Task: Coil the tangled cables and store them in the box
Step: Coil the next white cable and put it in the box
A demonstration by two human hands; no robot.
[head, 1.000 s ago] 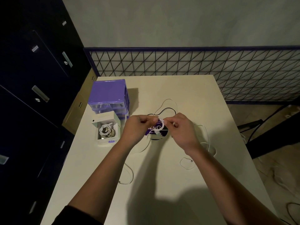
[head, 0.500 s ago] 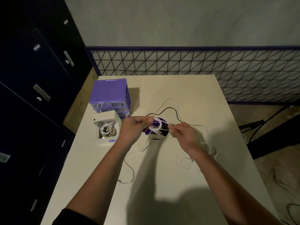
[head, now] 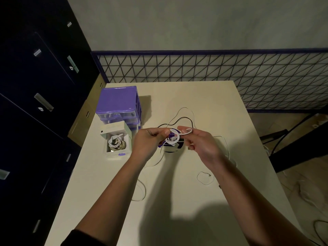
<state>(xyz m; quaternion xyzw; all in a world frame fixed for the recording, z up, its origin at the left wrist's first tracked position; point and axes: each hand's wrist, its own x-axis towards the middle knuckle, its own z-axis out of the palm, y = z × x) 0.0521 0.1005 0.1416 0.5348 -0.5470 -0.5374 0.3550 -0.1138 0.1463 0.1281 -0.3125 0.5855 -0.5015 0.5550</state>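
Both hands up over the table (head: 177, 201): left hand (head: 149, 141) pinches the white cable (head: 174, 134) coil, right hand (head: 200, 141) pinches its loop end between thumb and forefinger; box (head: 117, 141) sits left, open.

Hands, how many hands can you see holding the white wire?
2. The left hand pinches the white cable at the loop's left side; the right hand pinches it at the right, above the table. No other hand shows.
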